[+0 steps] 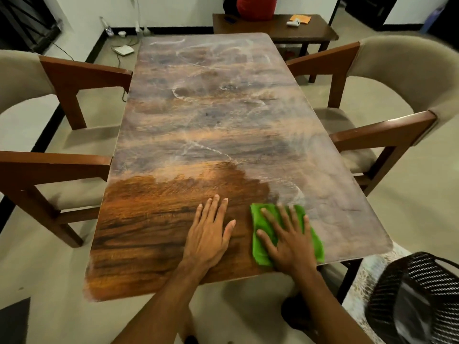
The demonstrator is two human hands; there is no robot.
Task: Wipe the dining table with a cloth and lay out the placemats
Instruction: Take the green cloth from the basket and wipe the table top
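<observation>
Right hand (290,242) flat on cloth (258,217)

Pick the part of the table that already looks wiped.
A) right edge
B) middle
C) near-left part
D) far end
C: the near-left part of the table shows dark, clear wood to the left of the cloth, while the rest is hazy grey.

Two bare forearms (161,306) end in a left hand (208,235) and right hand (289,244), fingers (218,207) short-nailed
</observation>
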